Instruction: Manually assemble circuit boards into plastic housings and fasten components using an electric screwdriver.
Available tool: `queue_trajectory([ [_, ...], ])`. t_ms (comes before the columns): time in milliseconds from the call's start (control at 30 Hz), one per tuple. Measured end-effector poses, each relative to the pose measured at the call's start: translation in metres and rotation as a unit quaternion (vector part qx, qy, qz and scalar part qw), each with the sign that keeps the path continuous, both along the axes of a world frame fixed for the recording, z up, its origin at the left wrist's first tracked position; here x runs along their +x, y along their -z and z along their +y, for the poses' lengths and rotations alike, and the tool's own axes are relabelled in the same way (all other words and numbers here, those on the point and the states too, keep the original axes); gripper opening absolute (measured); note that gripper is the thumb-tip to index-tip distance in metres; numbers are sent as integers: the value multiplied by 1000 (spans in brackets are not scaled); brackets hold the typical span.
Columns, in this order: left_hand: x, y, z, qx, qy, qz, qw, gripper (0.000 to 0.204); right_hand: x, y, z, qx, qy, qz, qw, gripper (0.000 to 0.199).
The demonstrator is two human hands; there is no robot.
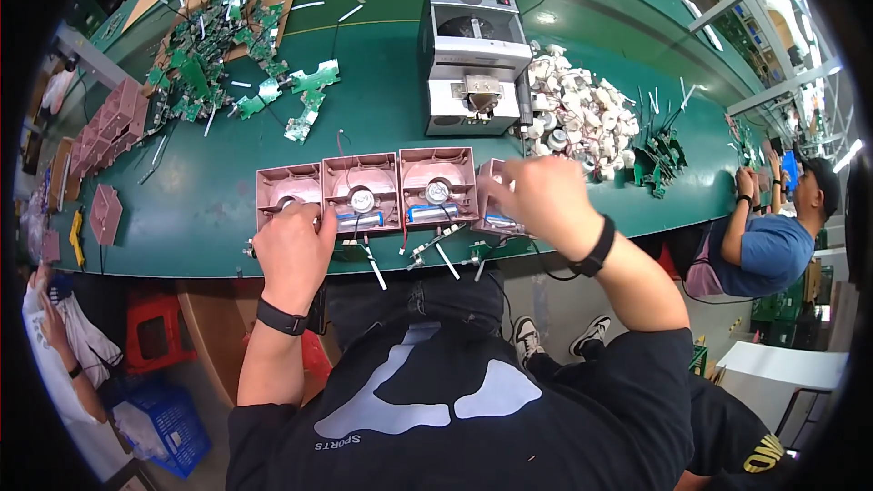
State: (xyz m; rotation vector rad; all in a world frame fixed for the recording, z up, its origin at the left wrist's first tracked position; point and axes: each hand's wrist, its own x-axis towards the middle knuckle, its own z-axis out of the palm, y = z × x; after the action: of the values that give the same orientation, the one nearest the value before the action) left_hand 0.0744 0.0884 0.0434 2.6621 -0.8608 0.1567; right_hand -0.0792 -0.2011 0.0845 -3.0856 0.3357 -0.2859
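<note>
Four pink, square, open-topped plastic housings point(438, 168) in a row, spanning from left hand point(296, 241) to right hand point(555, 200). At the leftmost, left fingers bunched narrow, any grip hidden. Over the rightmost, right fingers curled and blurred, impossible to tell whether holding anything. Between the hands, seemingly partway fitted: round silver metal parts point(437, 193) and blue cylindrical cells point(432, 214) inside, small circuit boards with white strips point(441, 241) outside the near walls. Beyond the right hand, heaped white plastic parts point(587, 114).

4 open pink housings point(412, 173), side by side
</note>
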Motion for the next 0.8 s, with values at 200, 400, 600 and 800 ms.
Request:
queue_trajectory([
  [200,1,3,5,-11,9,-11,1000,19,1,15,25,31,41,80,995,45],
  [400,-2,4,17,-17,25,-23,999,19,-4,30,44,95,36,-14,995,43],
  [600,-8,5,36,5,31,-30,999,22,-10,36,66,123,81,-5,989,43],
  [800,-3,7,35,-27,45,-44,998,19,4,36,67,74,79,10,994,37],
])
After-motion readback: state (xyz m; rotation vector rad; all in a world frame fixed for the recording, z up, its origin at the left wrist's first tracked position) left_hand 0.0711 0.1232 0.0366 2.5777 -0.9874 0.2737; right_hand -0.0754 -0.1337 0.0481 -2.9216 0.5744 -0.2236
